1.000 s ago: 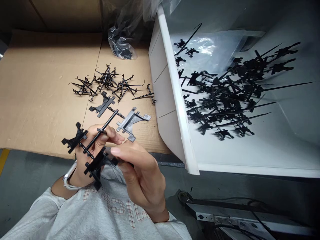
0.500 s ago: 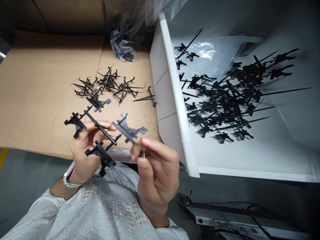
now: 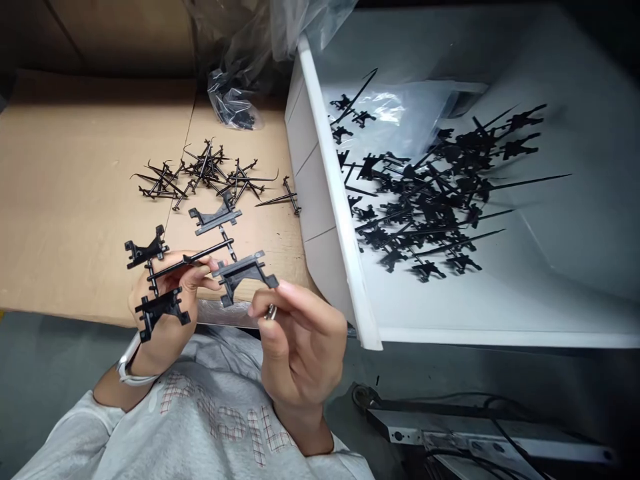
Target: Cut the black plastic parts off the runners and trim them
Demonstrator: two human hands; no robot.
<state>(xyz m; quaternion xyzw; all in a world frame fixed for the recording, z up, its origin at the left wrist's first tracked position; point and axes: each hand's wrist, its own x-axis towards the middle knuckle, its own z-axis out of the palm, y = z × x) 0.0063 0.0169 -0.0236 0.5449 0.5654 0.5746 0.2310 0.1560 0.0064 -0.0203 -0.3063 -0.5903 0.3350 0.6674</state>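
Note:
My left hand (image 3: 170, 339) is closed on a black plastic sprue (image 3: 195, 257), held up above the table's near edge. Several notched, bracket-shaped parts branch from the sprue's stem, among them a right-hand bracket (image 3: 243, 272). My right hand (image 3: 306, 340) is closed, pinching a small shiny metal piece (image 3: 271, 312) between thumb and fingers; its kind is too small to make out. The right index fingertip lies at the lower right corner of that bracket, and I cannot tell whether it touches.
Bare black sprues (image 3: 206, 167) lie heaped on the cardboard-covered table (image 3: 75, 180). A clear bag (image 3: 233, 107) with black pieces sits behind them. To the right, a white bin (image 3: 345, 267) holds many sprues with brackets (image 3: 425, 193) and a plastic sheet. Metal equipment (image 3: 450, 427) stands below.
My left hand has turned the sprue, so its stem and brackets now point differently. The right hand, still pinching the metal piece, stays close beside it. The view has shifted slightly.

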